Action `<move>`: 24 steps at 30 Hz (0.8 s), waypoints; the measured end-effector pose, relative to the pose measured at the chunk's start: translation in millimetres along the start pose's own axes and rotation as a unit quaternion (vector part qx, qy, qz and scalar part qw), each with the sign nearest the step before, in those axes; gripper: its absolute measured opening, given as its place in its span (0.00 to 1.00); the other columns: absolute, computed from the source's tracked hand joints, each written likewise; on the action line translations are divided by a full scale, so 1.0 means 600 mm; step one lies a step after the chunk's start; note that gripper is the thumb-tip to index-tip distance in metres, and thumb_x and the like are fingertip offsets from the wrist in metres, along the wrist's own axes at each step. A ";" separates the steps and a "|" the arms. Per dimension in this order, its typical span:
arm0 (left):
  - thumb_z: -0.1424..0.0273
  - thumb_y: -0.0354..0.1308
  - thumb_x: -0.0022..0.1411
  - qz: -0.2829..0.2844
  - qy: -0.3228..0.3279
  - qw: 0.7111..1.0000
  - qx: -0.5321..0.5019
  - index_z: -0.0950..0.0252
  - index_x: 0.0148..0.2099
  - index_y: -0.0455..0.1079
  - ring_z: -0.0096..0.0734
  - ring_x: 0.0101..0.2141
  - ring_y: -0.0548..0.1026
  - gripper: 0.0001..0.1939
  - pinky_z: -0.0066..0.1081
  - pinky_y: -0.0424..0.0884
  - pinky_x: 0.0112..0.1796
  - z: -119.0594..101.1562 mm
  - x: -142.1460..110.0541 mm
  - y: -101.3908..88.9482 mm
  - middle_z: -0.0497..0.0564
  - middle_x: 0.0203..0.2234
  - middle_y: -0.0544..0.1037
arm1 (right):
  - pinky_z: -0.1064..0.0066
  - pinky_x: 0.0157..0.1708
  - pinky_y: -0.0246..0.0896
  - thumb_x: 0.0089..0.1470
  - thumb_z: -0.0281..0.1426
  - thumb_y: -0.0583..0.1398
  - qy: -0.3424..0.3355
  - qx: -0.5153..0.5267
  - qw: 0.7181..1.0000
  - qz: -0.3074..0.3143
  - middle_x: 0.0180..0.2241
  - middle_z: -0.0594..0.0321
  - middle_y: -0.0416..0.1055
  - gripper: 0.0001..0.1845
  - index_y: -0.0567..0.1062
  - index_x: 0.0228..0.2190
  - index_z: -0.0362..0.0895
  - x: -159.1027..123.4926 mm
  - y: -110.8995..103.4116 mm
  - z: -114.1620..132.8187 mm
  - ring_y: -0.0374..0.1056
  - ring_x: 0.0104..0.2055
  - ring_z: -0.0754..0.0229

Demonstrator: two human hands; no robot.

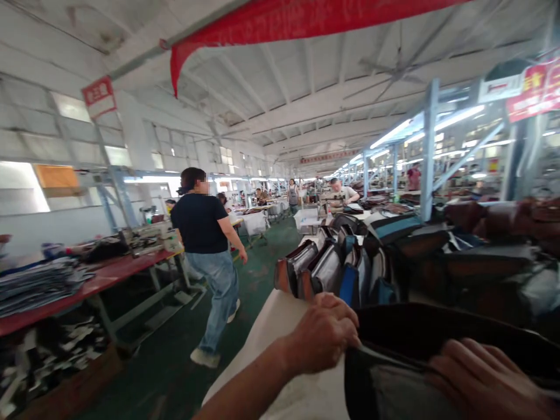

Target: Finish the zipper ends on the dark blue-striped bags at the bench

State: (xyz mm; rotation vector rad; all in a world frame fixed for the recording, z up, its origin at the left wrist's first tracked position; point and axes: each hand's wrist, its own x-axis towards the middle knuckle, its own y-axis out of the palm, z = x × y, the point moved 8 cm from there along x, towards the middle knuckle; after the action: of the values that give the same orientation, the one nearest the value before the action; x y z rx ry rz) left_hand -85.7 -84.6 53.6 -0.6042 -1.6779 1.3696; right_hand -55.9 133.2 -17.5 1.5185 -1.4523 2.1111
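Observation:
My left hand is clenched on the left rim of a black bag at the bottom of the head view. My right hand grips the bag's near edge at the lower right, fingers curled over the grey lining. The bag lies on a white-covered table. Just beyond my hands stands a row of upright bags in brown, black and blue.
A person in a dark T-shirt and jeans walks away down the green aisle on the left. A red worktable with stacked material and a sewing machine lines the left side. More bags pile at the right. Other workers sit farther back.

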 end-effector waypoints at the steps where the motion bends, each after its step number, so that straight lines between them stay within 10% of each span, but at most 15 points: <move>1: 0.68 0.54 0.67 -0.001 -0.026 0.999 0.025 0.60 0.40 0.72 0.33 0.51 0.72 0.05 0.37 0.58 0.58 0.012 -0.001 0.004 0.45 0.46 0.78 | 0.58 0.33 0.51 0.48 0.28 0.64 -0.024 -0.027 0.998 0.042 0.28 0.53 0.66 0.09 0.72 0.32 0.54 -0.003 0.020 0.025 0.64 0.29 0.54; 4: 0.70 0.53 0.68 0.007 -0.061 0.998 0.033 0.61 0.40 0.72 0.42 0.51 0.71 0.07 0.43 0.62 0.54 0.035 -0.007 0.045 0.50 0.47 0.77 | 0.55 0.36 0.59 0.51 0.21 0.61 0.018 -0.067 0.990 0.124 0.31 0.54 0.67 0.10 0.71 0.31 0.49 -0.001 0.082 0.068 0.65 0.34 0.48; 8: 0.64 0.53 0.69 -0.025 -0.089 0.993 0.068 0.65 0.50 0.72 0.55 0.54 0.69 0.13 0.58 0.59 0.55 0.071 -0.003 0.116 0.61 0.54 0.73 | 0.52 0.60 0.55 0.55 0.20 0.57 0.075 -0.100 0.979 0.159 0.46 0.52 0.70 0.26 0.66 0.56 0.41 -0.006 0.135 0.053 0.65 0.48 0.47; 16: 0.55 0.56 0.66 -0.106 0.029 0.982 0.151 0.64 0.55 0.69 0.46 0.53 0.73 0.22 0.50 0.52 0.60 0.014 0.062 0.183 0.58 0.52 0.77 | 0.47 0.65 0.49 0.56 0.25 0.57 0.089 0.030 0.992 0.090 0.61 0.50 0.59 0.33 0.59 0.63 0.43 -0.070 0.067 0.029 0.51 0.64 0.43; 21: 0.56 0.53 0.68 -0.116 -0.001 0.987 0.114 0.62 0.56 0.68 0.44 0.47 0.77 0.20 0.51 0.59 0.58 -0.002 0.099 0.229 0.56 0.47 0.79 | 0.44 0.64 0.49 0.50 0.31 0.65 0.368 0.073 0.926 -0.027 0.60 0.45 0.59 0.42 0.57 0.63 0.43 -0.166 0.025 -0.122 0.53 0.64 0.39; 24: 0.58 0.49 0.69 -0.155 -0.013 0.983 0.095 0.56 0.44 0.75 0.45 0.40 0.79 0.15 0.55 0.68 0.52 -0.005 0.118 0.238 0.51 0.37 0.82 | 0.50 0.52 0.66 0.38 0.31 0.72 0.462 0.070 0.884 -0.019 0.54 0.46 0.68 0.46 0.64 0.59 0.43 -0.195 0.021 -0.189 0.66 0.54 0.38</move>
State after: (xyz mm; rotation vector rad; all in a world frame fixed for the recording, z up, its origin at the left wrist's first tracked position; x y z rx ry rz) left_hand -140.3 13.6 -59.6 -0.2048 -1.5618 1.2936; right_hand -81.1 258.3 -119.5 0.3697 -0.8948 2.3985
